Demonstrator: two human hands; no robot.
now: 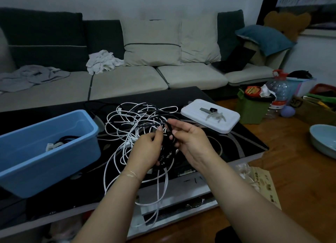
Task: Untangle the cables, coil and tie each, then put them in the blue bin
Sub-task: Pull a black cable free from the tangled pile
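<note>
Black cable (166, 148) sits looped at centre frame, left hand (145, 150) clasping the coil steady while right hand (189, 140) pinches its free end for wrapping; white cables (127, 126) sprawl behind, blue bin (54, 151) waits at nine o'clock.

The blue bin (54, 148) walls hide most of its coiled cable (67, 139).

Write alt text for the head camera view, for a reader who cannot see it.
Both hands, left hand and right hand, hold a black cable above a tangle of white cables on a dark glass table. A blue bin at left already holds one coiled cable.
</note>
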